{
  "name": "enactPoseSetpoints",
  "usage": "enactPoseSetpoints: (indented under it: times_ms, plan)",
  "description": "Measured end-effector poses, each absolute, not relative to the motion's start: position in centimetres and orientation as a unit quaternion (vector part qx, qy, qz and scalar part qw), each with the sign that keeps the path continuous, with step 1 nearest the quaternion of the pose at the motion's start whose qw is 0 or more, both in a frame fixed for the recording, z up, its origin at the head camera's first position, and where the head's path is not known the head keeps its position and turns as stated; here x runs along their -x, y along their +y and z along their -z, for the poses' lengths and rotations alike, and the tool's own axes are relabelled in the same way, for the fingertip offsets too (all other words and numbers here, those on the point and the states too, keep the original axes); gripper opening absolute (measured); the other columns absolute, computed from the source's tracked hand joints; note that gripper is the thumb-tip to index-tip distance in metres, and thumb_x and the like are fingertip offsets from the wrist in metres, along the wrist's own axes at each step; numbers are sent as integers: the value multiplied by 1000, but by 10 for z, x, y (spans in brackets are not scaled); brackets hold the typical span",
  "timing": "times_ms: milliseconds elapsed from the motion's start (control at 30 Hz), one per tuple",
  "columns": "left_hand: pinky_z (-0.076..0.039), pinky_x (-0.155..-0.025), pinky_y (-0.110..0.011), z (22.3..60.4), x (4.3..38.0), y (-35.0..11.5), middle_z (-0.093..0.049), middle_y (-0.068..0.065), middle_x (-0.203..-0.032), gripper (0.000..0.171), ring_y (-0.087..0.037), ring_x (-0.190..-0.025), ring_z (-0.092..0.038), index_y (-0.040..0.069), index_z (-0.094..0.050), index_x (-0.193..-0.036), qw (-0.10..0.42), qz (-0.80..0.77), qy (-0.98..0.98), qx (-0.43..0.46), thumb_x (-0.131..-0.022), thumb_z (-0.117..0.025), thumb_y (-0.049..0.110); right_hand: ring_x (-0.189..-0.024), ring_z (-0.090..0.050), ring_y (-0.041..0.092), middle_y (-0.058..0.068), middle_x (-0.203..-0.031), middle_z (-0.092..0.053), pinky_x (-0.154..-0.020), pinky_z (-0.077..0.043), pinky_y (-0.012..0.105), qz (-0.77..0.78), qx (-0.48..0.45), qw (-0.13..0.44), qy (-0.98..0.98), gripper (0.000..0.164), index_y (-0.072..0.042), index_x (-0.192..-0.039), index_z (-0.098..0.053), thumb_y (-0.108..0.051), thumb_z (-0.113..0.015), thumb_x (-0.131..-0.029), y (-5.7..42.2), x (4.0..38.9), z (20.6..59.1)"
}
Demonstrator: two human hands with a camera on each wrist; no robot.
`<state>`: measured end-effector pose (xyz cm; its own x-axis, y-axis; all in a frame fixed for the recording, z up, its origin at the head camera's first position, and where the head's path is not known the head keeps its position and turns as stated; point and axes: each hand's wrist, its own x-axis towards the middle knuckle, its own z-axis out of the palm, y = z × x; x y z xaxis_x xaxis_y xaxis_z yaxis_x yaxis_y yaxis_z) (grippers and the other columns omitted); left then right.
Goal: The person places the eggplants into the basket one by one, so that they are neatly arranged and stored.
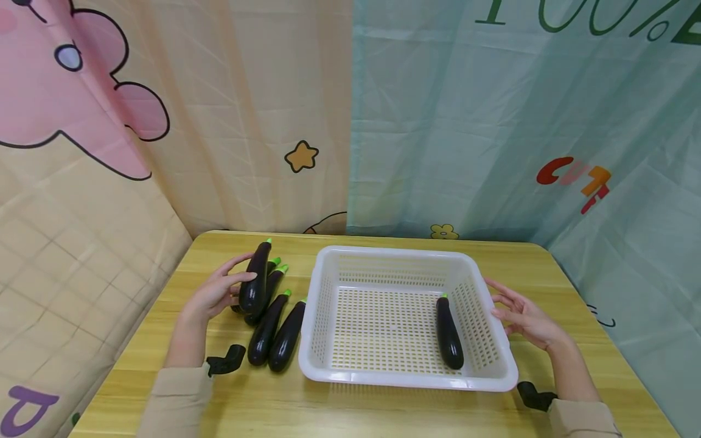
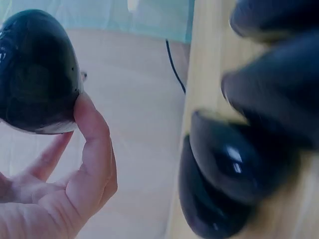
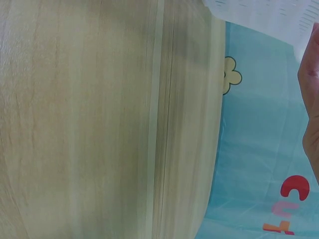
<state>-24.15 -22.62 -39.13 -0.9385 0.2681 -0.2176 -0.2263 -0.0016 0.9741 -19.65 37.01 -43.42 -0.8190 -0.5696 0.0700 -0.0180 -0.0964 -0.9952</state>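
My left hand pinches a dark eggplant between thumb and fingers, its green stem end pointing away from me. In the left wrist view the rounded end of this eggplant shows above the table. Several more eggplants lie bunched just beneath and beside that hand. A white plastic basket stands to their right, with one eggplant on its floor near the right wall. At the basket's right side is my right hand, fingers extended loosely against the outer wall.
Everything stands on a wooden table. A printed curtain hangs behind the table's back edge, and more cloth hangs along both sides. Each wrist wears a small black camera mount.
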Motion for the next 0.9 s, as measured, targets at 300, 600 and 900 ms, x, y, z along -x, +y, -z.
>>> enactPoseSetpoints:
  times_ms: [300,600,900]
  plan:
    - [-53,-68,-33,372,249,-183,-58,-5,-95,63,-15,-73,-63,12,-23,-144,166,-699,694,-44,-90,-56,13,-96,-61,19,3,-116,-56,-66,-55,38,709,232,195,636,61,-4,-146,-10,10,-37,-93,369,196,434]
    - [-54,-71,-37,359,249,-140,-60,-12,-100,61,-19,-75,-65,13,-27,-142,169,-690,701,-54,-89,-57,12,-97,-61,19,3,-116,-56,-67,-54,40,710,231,197,635,60,-5,-146,-10,10,-36,-94,369,195,434]
    - [-51,-81,-45,348,250,-105,-55,-23,-114,62,-24,-86,-63,16,-30,-141,181,-668,718,-72,-87,-60,15,-98,-61,19,3,-117,-55,-67,-54,40,710,230,198,635,61,-5,-146,-9,10,-36,-94,370,196,434]
